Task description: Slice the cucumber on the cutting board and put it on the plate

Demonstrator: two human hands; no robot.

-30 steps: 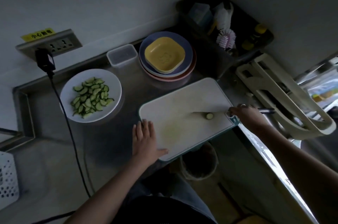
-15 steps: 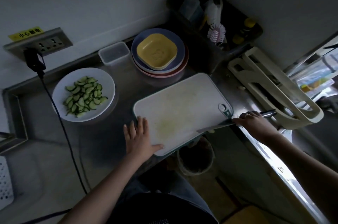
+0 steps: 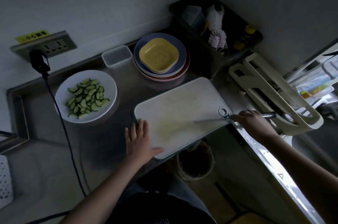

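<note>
Gripping a knife [image 3: 210, 120] by its handle, the person's right hand [image 3: 251, 121] sits at the right edge of the cutting board [image 3: 180, 103], fingers curled around the grip while the blade lies low across the board's right half, tip pointing left. At the board's near-left corner the left hand [image 3: 140, 140] lies flat with fingers straight and spread, holding nothing, its thumb resting on the board's surface. No whole cucumber shows on the board; only a faint yellowish smear marks its middle. Well to the left of the board, a white plate [image 3: 108, 84] carries a heap of green cucumber slices [image 3: 86, 98]. Behind the board stands a stack of round plates [image 3: 181, 59] topped by 1 square yellow dish [image 3: 158, 55], and just left of that stack sits a clear plastic box [image 3: 117, 56]. Farther back and to the right of the board, a dark tray [image 3: 215, 29] holds a pink-bristled brush [image 3: 217, 39]. Below the board's near edge, a small bin [image 3: 195, 164] stands on the floor. Far left of the board, a black cable [image 3: 64, 132] runs down from a wall socket [image 3: 51, 45].
</note>
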